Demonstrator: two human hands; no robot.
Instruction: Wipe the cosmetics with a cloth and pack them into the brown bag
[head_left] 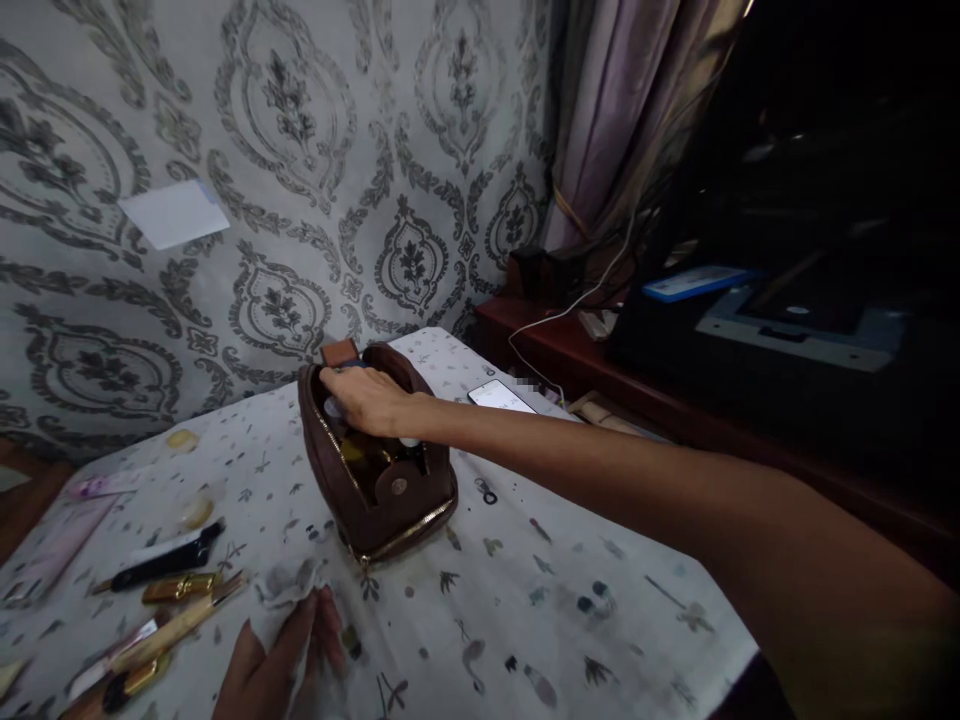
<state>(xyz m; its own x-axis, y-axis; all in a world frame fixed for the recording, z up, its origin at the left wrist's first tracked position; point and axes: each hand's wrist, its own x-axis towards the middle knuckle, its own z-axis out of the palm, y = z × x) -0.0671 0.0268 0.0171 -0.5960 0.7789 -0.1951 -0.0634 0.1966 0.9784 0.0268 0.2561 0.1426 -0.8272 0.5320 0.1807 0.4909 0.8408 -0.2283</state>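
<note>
A dark brown zippered pouch [420,500] stands unzipped on the table, with small items inside. My right hand [371,400] reaches into its mouth from the right; the fingers are mostly hidden, so what they touch is unclear. Near the table's front, my left hand [277,655] has its fingers closed on a crumpled white tissue [289,583]. Just left of that hand lie a wooden-handled brush [169,630], a gold tube [180,588] and a black tube [169,558].
A pale pink tube [64,550] and two yellowish pieces, one a sponge-like lump [196,512], lie at the left. A phone [501,396] rests beyond the pouch. A white cable [581,300] runs over the dark red cabinet [540,340], which holds a large black screen [810,180].
</note>
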